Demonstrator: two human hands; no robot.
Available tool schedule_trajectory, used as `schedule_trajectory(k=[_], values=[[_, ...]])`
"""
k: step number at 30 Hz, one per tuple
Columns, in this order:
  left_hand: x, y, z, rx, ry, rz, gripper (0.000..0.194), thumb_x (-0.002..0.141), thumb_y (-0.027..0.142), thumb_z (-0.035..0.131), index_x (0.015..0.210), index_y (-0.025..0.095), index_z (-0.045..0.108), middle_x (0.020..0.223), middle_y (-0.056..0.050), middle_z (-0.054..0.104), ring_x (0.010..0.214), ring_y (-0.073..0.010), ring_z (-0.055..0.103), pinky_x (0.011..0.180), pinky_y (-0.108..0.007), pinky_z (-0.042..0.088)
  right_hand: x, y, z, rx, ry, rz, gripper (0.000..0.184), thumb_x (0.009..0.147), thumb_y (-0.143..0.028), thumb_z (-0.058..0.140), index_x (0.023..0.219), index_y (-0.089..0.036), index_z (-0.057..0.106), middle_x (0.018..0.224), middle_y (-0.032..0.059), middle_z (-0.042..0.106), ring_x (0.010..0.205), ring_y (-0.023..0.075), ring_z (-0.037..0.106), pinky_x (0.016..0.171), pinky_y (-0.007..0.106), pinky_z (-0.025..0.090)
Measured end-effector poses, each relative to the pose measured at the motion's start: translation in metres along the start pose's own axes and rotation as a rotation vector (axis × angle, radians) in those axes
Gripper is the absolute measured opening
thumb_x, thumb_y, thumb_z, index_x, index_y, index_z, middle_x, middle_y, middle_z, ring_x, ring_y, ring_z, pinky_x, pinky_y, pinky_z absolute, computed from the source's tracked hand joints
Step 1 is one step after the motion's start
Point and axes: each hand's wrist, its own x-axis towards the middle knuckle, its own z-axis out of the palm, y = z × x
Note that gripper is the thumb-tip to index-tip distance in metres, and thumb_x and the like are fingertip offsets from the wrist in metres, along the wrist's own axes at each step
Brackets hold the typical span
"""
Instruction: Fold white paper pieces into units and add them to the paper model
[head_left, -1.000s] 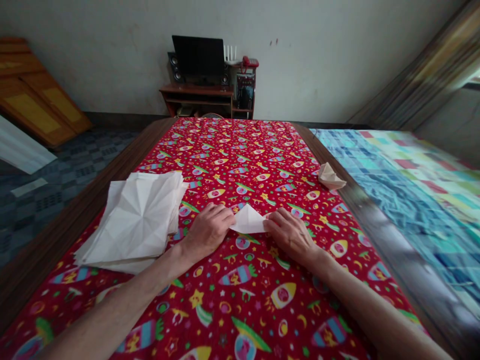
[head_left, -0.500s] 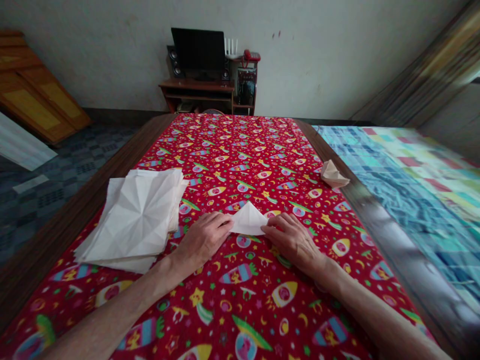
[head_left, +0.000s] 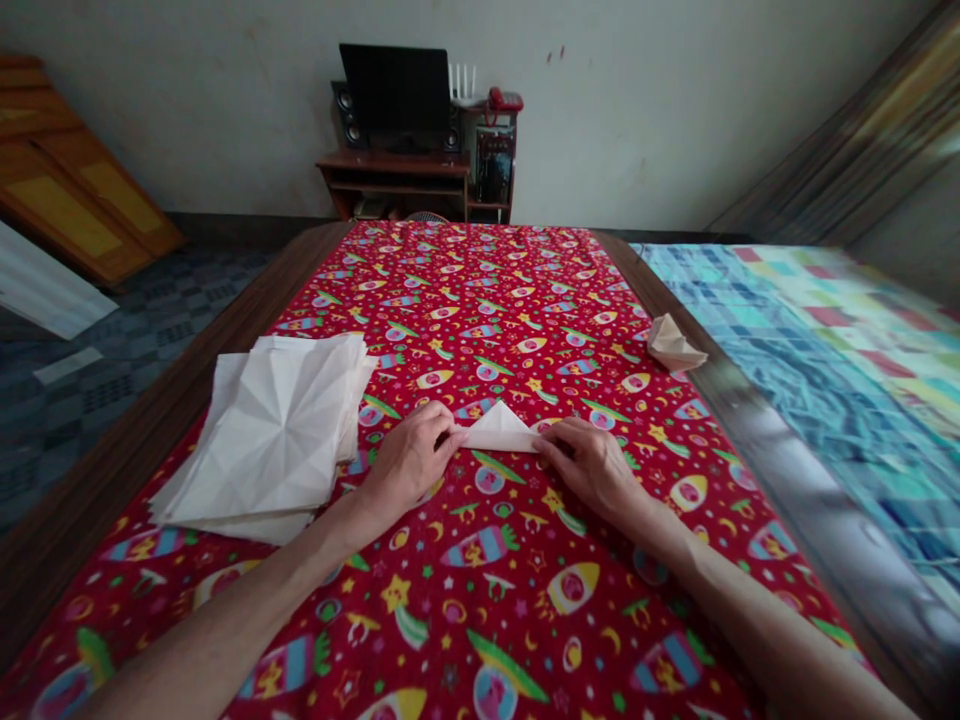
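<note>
A small white folded paper (head_left: 500, 428) lies on the red patterned cloth in front of me, its peak pointing away and a folded-up strip along its near edge. My left hand (head_left: 417, 445) pinches the strip's left end between thumb and fingers. At the right end, my right hand (head_left: 589, 455) pinches the same strip, fingers curled. To the left of my left hand rests a stack of creased white paper sheets (head_left: 281, 430), the top one marked with creases fanning out from its centre. A folded paper piece (head_left: 675, 344) sits near the table's right edge.
The red cloth (head_left: 450, 620) with rockets and stars covers the table, leaving its dark wooden edge (head_left: 247, 300) showing. A bed with checked covers (head_left: 795, 350) stands to the right. Beyond the table are a desk (head_left: 394, 163) with a monitor (head_left: 395, 98) and a red telephone (head_left: 505, 100).
The near edge of the folded paper has been turned up into a narrow strip, so the paper looks shorter. Both hands have shifted slightly away from me and are pinching its ends.
</note>
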Motion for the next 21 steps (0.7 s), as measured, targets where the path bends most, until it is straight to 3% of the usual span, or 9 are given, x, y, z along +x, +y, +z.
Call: schedule_trajectory(k=[6,15,18,21], values=[[0.003,0.006,0.0,0.222,0.003,-0.03,0.017,0.091,0.029,0.052,0.076,0.019,0.054,0.085,-0.001,0.054,0.077,-0.0152,0.057,0.063,-0.025,0.044,0.001,-0.001,0.0,-0.085,-0.016,0.022,0.017,0.091,-0.031,0.051,0.089,-0.02,0.063,0.083,0.0036,0.067,0.074,0.0158,0.06,0.065,0.025,0.041],[0.009,0.01,-0.002,0.288,-0.052,-0.067,0.018,0.089,0.029,0.055,0.074,0.02,0.054,0.085,-0.001,0.056,0.074,-0.0155,0.058,0.059,-0.026,0.044,0.008,-0.001,-0.001,-0.154,-0.051,0.031,0.021,0.091,-0.032,0.05,0.077,-0.019,0.059,0.074,0.0018,0.064,0.064,0.0131,0.056,0.059,0.024,0.034],[0.009,0.009,-0.004,0.26,-0.034,-0.088,0.009,0.086,0.028,0.06,0.088,0.02,0.056,0.093,-0.003,0.058,0.082,-0.0183,0.06,0.063,-0.027,0.047,0.009,-0.001,-0.002,-0.159,-0.068,0.041,0.022,0.091,-0.032,0.05,0.076,-0.019,0.059,0.073,0.0018,0.064,0.062,0.0126,0.056,0.057,0.024,0.033],[0.008,0.013,-0.003,0.25,0.018,0.051,0.027,0.087,0.019,0.057,0.114,0.021,0.054,0.116,-0.006,0.057,0.105,-0.0225,0.056,0.085,-0.033,0.049,0.01,-0.001,-0.002,-0.16,-0.083,0.046,0.022,0.091,-0.032,0.05,0.075,-0.019,0.059,0.071,0.0016,0.064,0.061,0.0126,0.055,0.057,0.024,0.032]])
